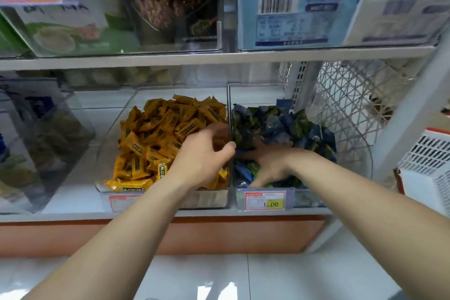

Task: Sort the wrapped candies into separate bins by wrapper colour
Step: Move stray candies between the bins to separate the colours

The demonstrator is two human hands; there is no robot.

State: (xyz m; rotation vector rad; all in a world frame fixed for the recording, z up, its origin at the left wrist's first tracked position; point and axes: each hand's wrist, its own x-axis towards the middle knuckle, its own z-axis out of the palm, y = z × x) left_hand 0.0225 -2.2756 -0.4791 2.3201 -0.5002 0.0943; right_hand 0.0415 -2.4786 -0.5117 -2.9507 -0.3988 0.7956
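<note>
At frame centre, yellow candies (151, 134) are heaped in the left bin (207, 200) and blue candies (280, 122) in the right bin (308, 198). The left hand (204, 156) is held over the divider, fingers curled; whether anything is pinched cannot be told. The right hand (270, 165) is laid on the blue candies, fingers spread.

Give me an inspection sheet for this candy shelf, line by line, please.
Surface: white shelf, carrying clear bins.
Job's things: yellow candies fill the left bin; blue and green candies lie mixed in the right bin.
Clutter: price label on the right bin's front.
Hands: left hand curled over the yellow candies, grip unclear; right hand spread open on the blue and green candies.
Cables: nothing seen.
Surroundings: upper shelf with packaged goods, white mesh panel, white basket, tiled floor.
</note>
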